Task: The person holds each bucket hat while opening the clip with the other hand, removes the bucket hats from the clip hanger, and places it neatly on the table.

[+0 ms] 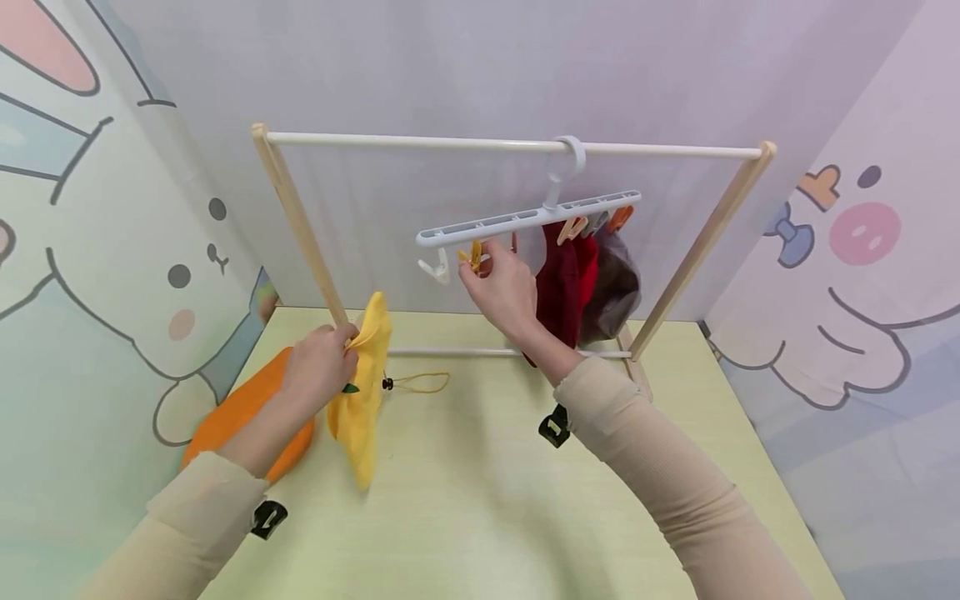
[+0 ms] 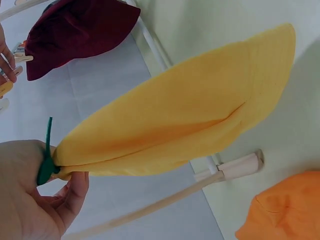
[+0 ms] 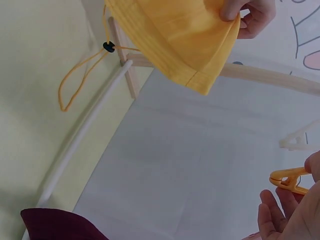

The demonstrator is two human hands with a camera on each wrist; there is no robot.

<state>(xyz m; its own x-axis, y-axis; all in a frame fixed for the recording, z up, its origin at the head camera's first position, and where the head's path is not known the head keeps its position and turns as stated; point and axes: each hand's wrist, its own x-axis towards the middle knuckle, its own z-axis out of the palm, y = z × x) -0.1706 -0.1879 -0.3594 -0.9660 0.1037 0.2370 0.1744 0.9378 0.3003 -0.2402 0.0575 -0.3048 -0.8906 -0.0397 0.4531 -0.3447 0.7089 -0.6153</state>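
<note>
My left hand [image 1: 318, 362] pinches a yellow cloth hat [image 1: 363, 417] by its top, beside a green leaf and stem [image 2: 47, 167]. The hat hangs folded, its yellow cord loop [image 3: 75, 82] with a black toggle trailing from it. Under the pale blue hanger [image 1: 517, 222], my right hand [image 1: 504, 287] pinches a yellow clothespin [image 3: 287, 179] between thumb and fingers. A white clothespin [image 1: 437, 268] dangles to its left. The yellow hat is apart from the yellow clothespin.
The hanger hooks over the white rail [image 1: 420, 143] of a wooden rack. On its right half hang a maroon hat [image 1: 557, 287], a red one [image 1: 587, 271] and a dark brown item [image 1: 611, 287], near several clothespins. An orange hat [image 1: 240, 412] lies on the table's left.
</note>
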